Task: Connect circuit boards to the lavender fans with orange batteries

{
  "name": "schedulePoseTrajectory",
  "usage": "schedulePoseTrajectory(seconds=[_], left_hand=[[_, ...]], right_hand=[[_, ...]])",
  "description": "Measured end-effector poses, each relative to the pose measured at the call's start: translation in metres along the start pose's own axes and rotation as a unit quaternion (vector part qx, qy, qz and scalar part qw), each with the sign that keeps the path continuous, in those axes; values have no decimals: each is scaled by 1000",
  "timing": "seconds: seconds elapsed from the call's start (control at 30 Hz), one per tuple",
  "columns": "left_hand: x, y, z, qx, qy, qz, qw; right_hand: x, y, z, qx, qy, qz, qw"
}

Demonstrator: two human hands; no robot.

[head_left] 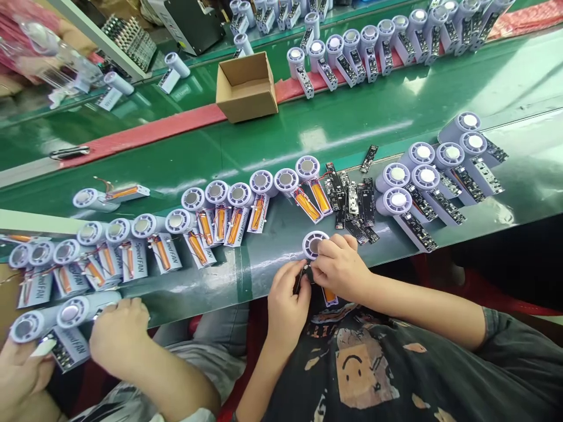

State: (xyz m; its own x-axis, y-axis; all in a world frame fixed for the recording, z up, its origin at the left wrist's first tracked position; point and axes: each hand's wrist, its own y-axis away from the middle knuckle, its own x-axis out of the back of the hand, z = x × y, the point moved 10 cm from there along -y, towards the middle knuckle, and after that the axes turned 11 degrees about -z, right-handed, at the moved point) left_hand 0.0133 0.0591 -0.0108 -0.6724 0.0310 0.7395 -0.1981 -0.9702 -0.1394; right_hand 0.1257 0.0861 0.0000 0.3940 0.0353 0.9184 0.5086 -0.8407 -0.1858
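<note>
Two hands, one handheld fan (313, 243), and only the head camera to go on. The left hand (285, 300) had thumb and fingers pinched narrow on what looked like a dark circuit board (301, 276). The right hand (342, 266) was bunched over the fan's neck, but its fingertips were hidden, so I couldn't tell what they had hold of. The fan's head poked out just beyond those fingers, with an orange pack (329, 295) showing below them.

What could've gone wrong? Imo any thin wires in there: a hard tug from the left fingers might have popped one loose, or a crooked push might have trapped one under the board. The handle hung past the edge of the bench (250, 269) too, so a slack grip could've meant a drop.

Counts: left of the fingers, 14 open-handled fans (286, 180). Right of them, 7 fans with boards in (397, 200). Just past the fingertips, a pile of loose boards (353, 199), too overlapped to count, plus 1 lying apart. Way beyond, 1 cardboard box (226, 97) and roughly a dozen fans in a row (334, 44). Well off left, a co-worker's 2 hands (121, 331) near 2 more fans (74, 312).
</note>
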Motion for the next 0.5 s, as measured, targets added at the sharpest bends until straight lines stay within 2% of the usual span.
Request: schedulePoseTrajectory(seconds=[0.17,0.37,0.5], left_hand=[[-3,-3,-3,17,10,-10,1000],[-7,-1,-11,43,44,-24,998],[-12,3,-19,66,82,-26,994]], right_hand=[[1,-1,-1,2,5,3,1000],[-7,-4,-2,-7,9,-50,999],[-5,-3,-8,19,20,-32,999]])
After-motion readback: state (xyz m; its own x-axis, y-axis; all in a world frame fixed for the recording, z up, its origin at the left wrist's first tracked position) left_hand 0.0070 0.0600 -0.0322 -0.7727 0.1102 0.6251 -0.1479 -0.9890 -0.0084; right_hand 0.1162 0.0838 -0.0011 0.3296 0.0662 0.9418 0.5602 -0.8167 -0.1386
